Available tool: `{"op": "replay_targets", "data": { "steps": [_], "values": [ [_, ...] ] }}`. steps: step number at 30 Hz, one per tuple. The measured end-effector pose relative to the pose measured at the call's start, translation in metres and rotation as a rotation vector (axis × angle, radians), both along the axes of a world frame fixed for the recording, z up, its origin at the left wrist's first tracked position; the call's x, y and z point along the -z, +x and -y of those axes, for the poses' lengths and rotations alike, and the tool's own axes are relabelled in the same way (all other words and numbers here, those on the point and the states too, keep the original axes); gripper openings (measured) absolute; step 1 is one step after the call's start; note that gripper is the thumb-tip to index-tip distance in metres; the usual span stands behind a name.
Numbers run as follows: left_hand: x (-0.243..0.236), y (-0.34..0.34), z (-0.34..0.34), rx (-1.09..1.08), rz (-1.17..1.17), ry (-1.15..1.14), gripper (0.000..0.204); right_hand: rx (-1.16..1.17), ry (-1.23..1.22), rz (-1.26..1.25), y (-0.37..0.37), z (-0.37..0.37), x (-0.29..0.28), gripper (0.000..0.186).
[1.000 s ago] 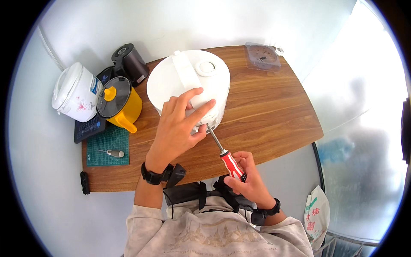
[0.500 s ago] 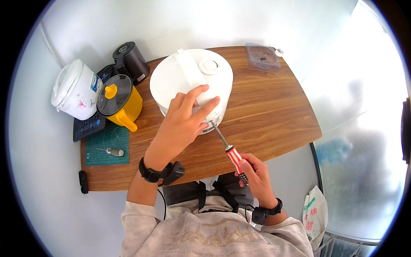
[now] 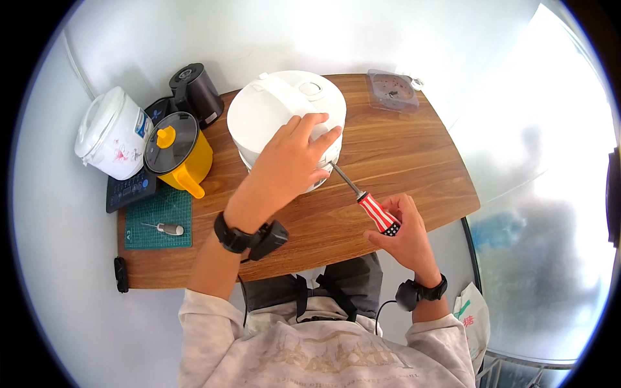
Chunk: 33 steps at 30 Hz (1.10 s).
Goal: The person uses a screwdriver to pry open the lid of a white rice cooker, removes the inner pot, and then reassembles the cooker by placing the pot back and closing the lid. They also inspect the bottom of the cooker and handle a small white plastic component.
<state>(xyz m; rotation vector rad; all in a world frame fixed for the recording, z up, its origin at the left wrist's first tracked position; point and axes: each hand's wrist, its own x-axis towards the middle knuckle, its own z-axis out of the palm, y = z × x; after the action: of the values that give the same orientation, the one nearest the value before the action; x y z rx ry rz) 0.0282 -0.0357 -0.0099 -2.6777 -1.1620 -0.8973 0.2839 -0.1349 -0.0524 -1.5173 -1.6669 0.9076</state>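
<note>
A white round rice cooker (image 3: 249,123), with a handle strip and a round vent on its lid, stands near the middle of the table. My left hand (image 3: 294,152) lies over its lid and front right rim, fingers spread and the thumb low at the side. In my right hand (image 3: 404,229) is a screwdriver (image 3: 377,212) with a red-and-white striped handle and a dark, spotted end. Its metal shaft points up and left, the tip touching or very close to the cooker's front side by my left thumb. My left hand partly hides that spot.
On the left stand a yellow pot (image 3: 191,161) with a dark lid, a smaller white cooker (image 3: 116,139) and a dark kettle (image 3: 197,94). A second screwdriver (image 3: 169,229) lies on a green cutting mat (image 3: 155,207). A clear plastic tray (image 3: 391,92) sits at the far right.
My right hand and the screwdriver have moved up and to the right, with the shaft now more slanted. My left hand has turned slightly on the cooker. The whole view has shifted a little.
</note>
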Motion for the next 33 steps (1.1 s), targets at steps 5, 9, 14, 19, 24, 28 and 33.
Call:
{"op": "replay_targets", "data": {
  "steps": [5,9,14,19,24,28,33],
  "values": [
    [-0.023,-0.017,-0.020,0.140,0.134,-0.319,0.039,0.024,0.038,0.082,0.004,-0.004,0.002,0.041],
    [-0.037,-0.013,-0.027,0.045,-0.015,-0.246,0.033,0.085,0.039,-0.061,0.003,-0.005,0.006,0.033],
    [-0.015,-0.019,-0.039,-0.194,-0.146,0.183,0.037,0.181,0.357,0.162,-0.006,0.004,0.010,0.032],
    [0.001,-0.020,-0.044,-0.182,-0.065,0.075,0.044,0.153,0.217,-0.024,-0.006,0.003,0.023,0.037],
    [0.001,-0.019,-0.043,-0.175,-0.040,0.025,0.045,0.074,-0.002,-0.204,0.012,-0.002,0.017,0.042],
    [0.000,-0.020,-0.044,-0.149,-0.015,0.012,0.041,0.096,0.013,-0.146,0.012,-0.005,0.014,0.037],
    [0.002,-0.019,-0.044,-0.142,-0.004,0.024,0.039,0.156,-0.009,-0.273,0.003,0.000,0.024,0.027]
  ]
}}
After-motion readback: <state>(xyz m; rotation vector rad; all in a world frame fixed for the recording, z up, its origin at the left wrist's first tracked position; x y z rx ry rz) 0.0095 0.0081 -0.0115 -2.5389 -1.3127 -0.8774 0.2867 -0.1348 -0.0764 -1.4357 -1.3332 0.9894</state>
